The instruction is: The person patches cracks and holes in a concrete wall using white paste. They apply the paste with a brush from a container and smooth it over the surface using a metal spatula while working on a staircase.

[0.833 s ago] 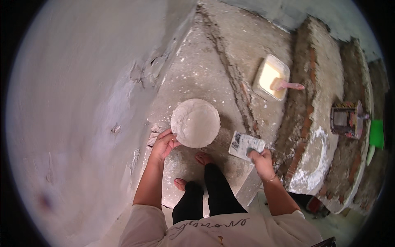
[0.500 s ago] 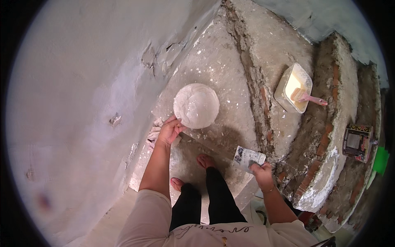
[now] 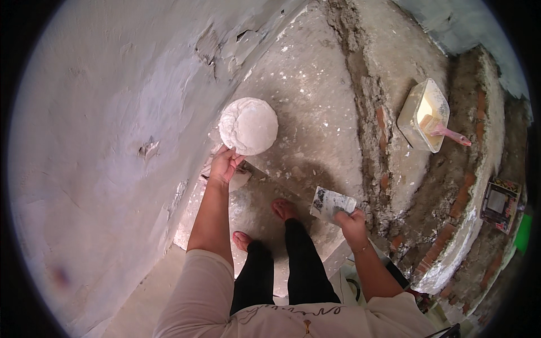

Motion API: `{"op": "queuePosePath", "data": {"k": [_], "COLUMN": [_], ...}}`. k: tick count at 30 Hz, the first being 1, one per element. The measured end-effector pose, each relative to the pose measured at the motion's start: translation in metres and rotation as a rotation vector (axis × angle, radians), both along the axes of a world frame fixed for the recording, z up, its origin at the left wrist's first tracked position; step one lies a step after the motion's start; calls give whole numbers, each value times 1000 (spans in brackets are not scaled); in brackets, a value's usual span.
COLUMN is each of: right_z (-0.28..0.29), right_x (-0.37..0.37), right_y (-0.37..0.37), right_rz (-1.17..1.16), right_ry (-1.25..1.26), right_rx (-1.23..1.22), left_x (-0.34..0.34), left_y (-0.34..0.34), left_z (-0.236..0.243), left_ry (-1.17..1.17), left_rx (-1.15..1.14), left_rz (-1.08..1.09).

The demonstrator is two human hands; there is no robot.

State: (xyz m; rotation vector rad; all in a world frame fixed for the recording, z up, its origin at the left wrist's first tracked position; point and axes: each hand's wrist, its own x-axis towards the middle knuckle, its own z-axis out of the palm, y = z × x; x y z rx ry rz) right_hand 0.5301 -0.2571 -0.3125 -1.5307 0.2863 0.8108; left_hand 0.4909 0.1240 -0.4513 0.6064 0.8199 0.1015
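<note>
My left hand (image 3: pixel 226 164) grips the near edge of a round bowl (image 3: pixel 249 127) filled with thick white plaster, its fingers closed at the rim. The bowl is held above the stained landing, close to the wall on the left. In my right hand (image 3: pixel 354 228) is a flat rectangular scraper (image 3: pixel 327 201), its pale blade smeared with dark and grey patches and pointing to the left. My fingers cover its rear end, so any handle is hidden. Bowl and scraper are apart.
A white tub (image 3: pixel 411 115) with pale liquid and a paintbrush (image 3: pixel 451 133) resting in it stands on a rough step at right. Broken steps with exposed brick (image 3: pixel 465 194) bear a dark box (image 3: pixel 500 204). The grey wall (image 3: pixel 112 112) at left has peeling patches.
My left hand has carried the bowl away from me and slightly left, toward the wall. My right hand with the scraper has shifted slightly left and forward. The view has turned a little.
</note>
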Motion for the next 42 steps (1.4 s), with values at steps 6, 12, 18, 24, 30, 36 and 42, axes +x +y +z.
{"op": "queuePosePath", "data": {"k": [6,12,18,24,30,36,42], "right_z": [-25,-55,-95,-135,-145,-151,-139], "right_x": [11,40,88,111,102,100,89], "right_y": [25,64,133,199,206,192,178], "right_rz": [29,60,120,402,393,480,319], "right_ry": [-14,19,156,90,-182,-243,-396], "right_rx": [-35,-132,-103,-137,-252,-526,-723], "left_x": [3,-2,7,-68,-151,-152,-153], "left_y": [-1,-1,6,38,7,-20,-23], "left_z": [-17,-35,-27,-59,-107,-146,-190], "left_ry": [67,141,359,667,1120,1108,925], "left_rx": [-28,-35,155,771,1033,1044,981], "left_rz": [13,75,6,-86,-835,-1013,-1161]}}
